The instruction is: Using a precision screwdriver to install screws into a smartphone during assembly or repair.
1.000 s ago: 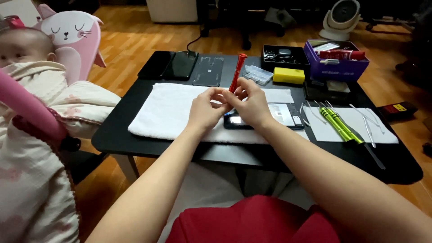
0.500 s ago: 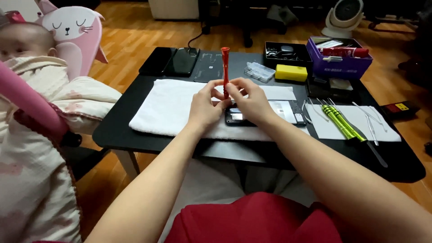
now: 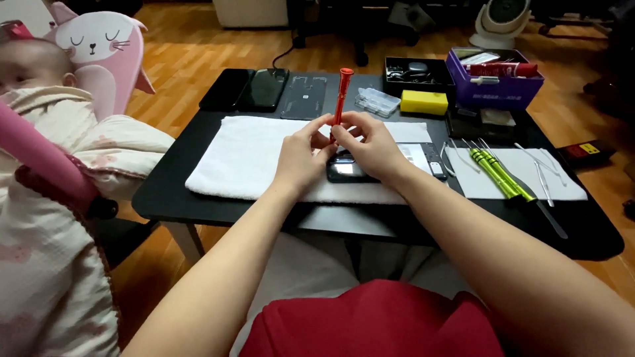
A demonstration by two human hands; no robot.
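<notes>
Head view shows a black table point(image 3: 165, 198) with a white towel point(image 3: 245, 155) spread under both hands. Beyond the fingers lie two dark phones point(image 3: 248, 89) and a flat grey panel point(image 3: 304, 99); farther off to their right sit a black tray point(image 3: 417, 71), a purple box point(image 3: 493, 89), a yellow block point(image 3: 424, 101) and a clear case point(image 3: 377, 101). Right of the fingers a white sheet point(image 3: 562, 188) carries green drivers point(image 3: 499, 173) and thin tweezers point(image 3: 539, 173). Well to the left of the hands, a baby rests in a pink seat point(image 3: 99, 53).

Directly beneath the fingers lies an opened phone point(image 3: 347, 170), its dark back toward the person and its bared inside running off to the right. A red driver point(image 3: 339, 99) stands nearly upright over it, cap pointing away from the person, tip hidden behind the fingertips.

The left hand point(image 3: 301, 158) pinches the lower shaft between thumb and forefinger, fingers narrow. The right hand point(image 3: 374, 149) closes on the same stretch from the other side, curled over the phone so that its palm seems to steady the body.

Doing this well, I judge, means keeping the driver square to the screw, pressing lightly down along its axis, and turning with the fingertips only, while the right palm keeps the phone from sliding on the towel. A tilt would risk stripping the head.
</notes>
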